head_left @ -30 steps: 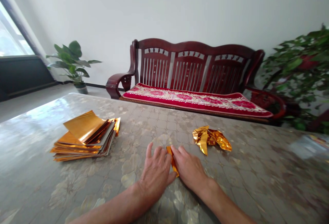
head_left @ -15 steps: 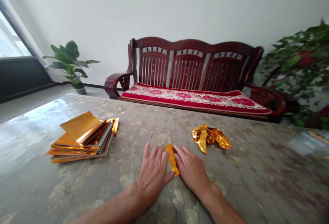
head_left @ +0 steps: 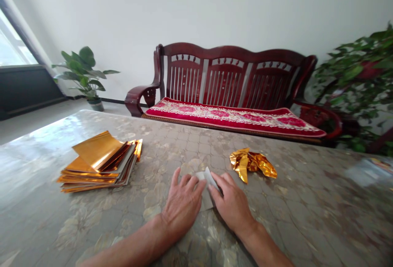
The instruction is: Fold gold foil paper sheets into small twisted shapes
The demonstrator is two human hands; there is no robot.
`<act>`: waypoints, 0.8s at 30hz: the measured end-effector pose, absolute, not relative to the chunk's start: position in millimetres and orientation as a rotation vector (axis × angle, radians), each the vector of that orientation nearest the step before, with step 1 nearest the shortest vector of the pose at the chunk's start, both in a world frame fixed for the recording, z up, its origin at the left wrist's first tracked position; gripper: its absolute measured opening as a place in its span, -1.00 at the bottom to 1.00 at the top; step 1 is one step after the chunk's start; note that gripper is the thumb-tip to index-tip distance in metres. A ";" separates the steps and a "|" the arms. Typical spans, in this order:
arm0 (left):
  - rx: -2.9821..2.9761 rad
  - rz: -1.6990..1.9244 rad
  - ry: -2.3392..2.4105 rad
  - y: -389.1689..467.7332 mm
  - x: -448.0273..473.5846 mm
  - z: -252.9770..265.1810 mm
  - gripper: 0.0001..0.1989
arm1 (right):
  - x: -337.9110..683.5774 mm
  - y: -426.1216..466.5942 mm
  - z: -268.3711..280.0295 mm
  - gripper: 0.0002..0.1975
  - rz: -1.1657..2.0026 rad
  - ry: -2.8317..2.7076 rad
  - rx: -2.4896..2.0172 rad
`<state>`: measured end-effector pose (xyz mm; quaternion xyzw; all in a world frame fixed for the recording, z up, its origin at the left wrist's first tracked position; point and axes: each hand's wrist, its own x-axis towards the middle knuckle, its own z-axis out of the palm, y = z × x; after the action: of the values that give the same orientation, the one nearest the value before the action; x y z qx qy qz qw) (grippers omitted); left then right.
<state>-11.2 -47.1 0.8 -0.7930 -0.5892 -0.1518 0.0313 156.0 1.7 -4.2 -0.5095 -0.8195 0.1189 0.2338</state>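
Patterned tabletop (head_left: 156, 148) supports the work. Left hand (head_left: 185, 196), loosely open, steadies the grey sheet (head_left: 206, 204) between both hands; right hand (head_left: 229, 197) pinches its raised flap. Apparent step: folding; next calls for edge alignment.

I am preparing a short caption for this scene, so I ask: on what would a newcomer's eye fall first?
Likely on the dark red wooden bench behind the table, with its red floral cloth on the seat. Then on the gold: a stack of sheets at the table's left and crumpled foil right of centre. Between them, nearer, the left hand and right hand touch a small pale sheet.
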 end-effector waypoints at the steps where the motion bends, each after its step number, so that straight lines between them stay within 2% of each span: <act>1: -2.446 -0.460 -1.801 -46.5 -11.4 1.0 -0.66 | 156.1 2.9 -6.3 -0.64 0.319 -2.237 -1.415; 5: -2.444 -0.448 -1.780 -44.7 -11.6 -0.1 -0.67 | 154.3 5.3 -10.3 -0.67 0.248 -2.250 -1.454; 13: -2.441 -0.434 -1.795 -42.5 -10.2 1.3 -0.65 | 144.0 2.3 -10.1 -0.61 -0.066 -2.377 -1.449; 24: -2.464 -0.442 -1.835 -37.5 -6.9 9.3 -0.53 | 143.1 11.4 -7.8 -0.59 0.066 -2.269 -1.657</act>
<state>-6.9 -37.5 9.3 -0.7936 -0.5912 -0.1425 0.0188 143.1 11.4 -7.8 -0.5816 -0.7963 0.0232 0.1649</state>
